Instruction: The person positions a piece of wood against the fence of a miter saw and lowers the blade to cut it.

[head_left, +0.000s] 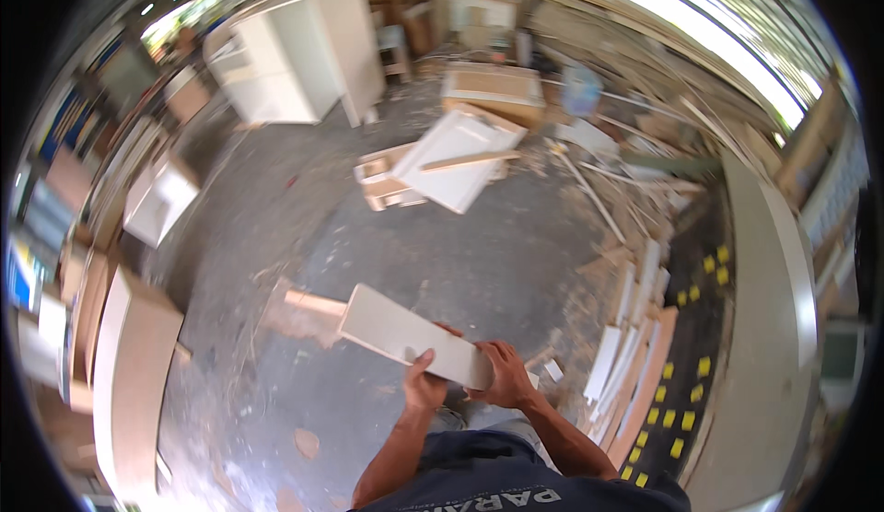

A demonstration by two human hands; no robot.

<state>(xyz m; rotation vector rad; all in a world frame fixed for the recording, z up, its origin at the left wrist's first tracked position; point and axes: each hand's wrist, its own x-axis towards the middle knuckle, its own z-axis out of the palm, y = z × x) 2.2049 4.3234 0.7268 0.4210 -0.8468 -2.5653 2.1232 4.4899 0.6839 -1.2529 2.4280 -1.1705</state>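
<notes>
Both my hands hold a pale, whitish rectangular board (405, 328), tilted in front of my body. My left hand (424, 387) grips its near long edge, the thumb lying on the upper face and the other fingers mostly hidden beneath. Around the right-hand end of the board wraps my right hand (503, 376), closed on that end. Past the board's far-left end, a light wooden strip (314, 303) shows over a patch of sawdust (287, 320). Whether the strip touches the board cannot be told.
White panels (460, 160) and a box (494, 88) lie ahead on the grey floor. A white cabinet (304, 56) stands far left. Scrap strips (626, 328) line the right, beside a black strip with yellow squares (681, 392). Furniture parts (138, 374) stand left.
</notes>
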